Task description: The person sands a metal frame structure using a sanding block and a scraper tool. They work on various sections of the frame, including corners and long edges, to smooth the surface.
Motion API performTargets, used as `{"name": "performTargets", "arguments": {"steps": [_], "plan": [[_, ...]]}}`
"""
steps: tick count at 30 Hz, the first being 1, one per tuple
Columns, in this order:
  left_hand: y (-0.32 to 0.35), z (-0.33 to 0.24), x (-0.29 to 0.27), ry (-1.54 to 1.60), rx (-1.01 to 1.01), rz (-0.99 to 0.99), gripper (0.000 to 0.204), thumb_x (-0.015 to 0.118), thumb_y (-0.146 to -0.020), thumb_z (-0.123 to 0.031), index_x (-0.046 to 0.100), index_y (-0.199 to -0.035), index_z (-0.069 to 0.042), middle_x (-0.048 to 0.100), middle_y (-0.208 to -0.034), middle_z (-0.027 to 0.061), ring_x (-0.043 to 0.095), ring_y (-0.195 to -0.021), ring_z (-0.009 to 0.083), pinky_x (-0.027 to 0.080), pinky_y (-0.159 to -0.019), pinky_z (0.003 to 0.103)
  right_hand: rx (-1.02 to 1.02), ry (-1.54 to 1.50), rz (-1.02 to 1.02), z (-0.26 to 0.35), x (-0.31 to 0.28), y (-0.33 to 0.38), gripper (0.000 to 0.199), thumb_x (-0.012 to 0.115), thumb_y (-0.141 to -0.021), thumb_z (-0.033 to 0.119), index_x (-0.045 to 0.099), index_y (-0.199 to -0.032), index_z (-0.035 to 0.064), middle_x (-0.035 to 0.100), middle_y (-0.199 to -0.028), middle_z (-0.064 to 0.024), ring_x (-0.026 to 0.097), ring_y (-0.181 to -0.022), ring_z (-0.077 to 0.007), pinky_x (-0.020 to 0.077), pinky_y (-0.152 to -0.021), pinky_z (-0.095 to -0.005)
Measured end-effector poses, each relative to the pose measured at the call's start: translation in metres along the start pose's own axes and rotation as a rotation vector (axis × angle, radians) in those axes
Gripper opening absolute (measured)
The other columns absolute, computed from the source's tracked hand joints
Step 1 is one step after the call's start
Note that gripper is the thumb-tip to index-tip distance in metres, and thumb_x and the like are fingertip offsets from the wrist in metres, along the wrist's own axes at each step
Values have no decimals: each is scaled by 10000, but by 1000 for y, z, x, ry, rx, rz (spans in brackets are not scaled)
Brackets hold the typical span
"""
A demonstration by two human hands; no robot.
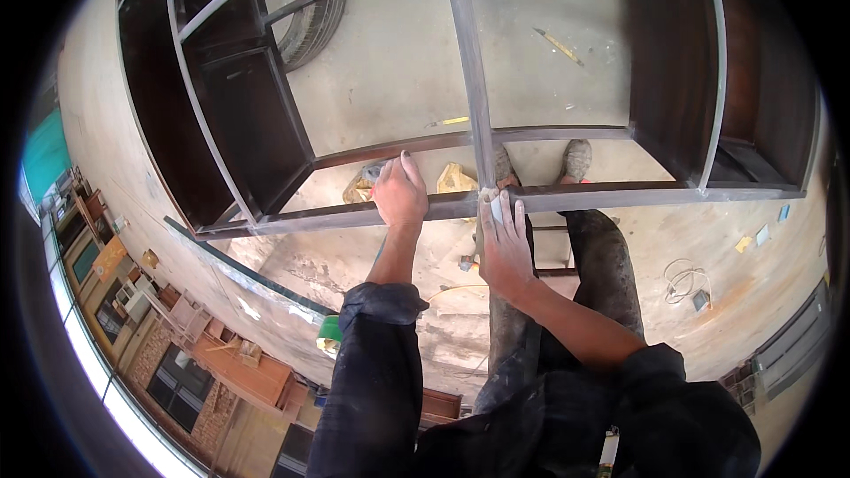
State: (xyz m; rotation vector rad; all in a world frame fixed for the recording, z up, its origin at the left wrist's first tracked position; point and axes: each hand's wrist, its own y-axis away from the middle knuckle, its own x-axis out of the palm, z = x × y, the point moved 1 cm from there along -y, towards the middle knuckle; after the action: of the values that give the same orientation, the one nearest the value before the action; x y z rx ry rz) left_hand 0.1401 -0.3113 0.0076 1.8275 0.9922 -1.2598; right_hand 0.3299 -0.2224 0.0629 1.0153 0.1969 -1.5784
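A dark wooden furniture frame (328, 215) with pale dusty edges spans the view. My left hand (401, 193) is closed round its near rail, left of the middle upright. The thumb points away from me, and the rail hides most of the fingers. My right hand (507, 246) presses on the joint where the middle upright (476, 80) meets the near rail. Its fingers lie forward over the wood. A small pale piece (497, 207) shows between them; I cannot make out its kind. Grey dust coats both hands.
Dark panelled compartments stand left (248, 106) and right (677, 62). A tyre (323, 13) lies behind the left one. Yellow-handled tools (560, 47), crumpled yellowish bags (455, 178) and a coiled cable (686, 283) are on the floor. A green container (329, 333) stands left of my legs.
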Motion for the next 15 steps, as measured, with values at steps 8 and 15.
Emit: {"name": "performTargets", "arguments": {"steps": [8,15], "plan": [[-2,-4,-7,-21,-45,152,355,459,-1055,-260,731,-1003,-38,733,-961,172,689,-901,377,546,-769,471,178,-28,-91,16,12,-1,775,559,-833,53,256,-1519,-146,309,-1576,-313,238,-1508,-446,149,-1245,-563],[-2,-6,-2,-17,-14,207,361,439,-1054,-287,727,-1003,-75,727,-947,159,686,-880,393,537,-764,503,282,-69,-278,29,-12,-60,749,590,-845,80,302,-1500,-139,358,-1543,-327,247,-1502,-460,165,-1234,-584]]}}
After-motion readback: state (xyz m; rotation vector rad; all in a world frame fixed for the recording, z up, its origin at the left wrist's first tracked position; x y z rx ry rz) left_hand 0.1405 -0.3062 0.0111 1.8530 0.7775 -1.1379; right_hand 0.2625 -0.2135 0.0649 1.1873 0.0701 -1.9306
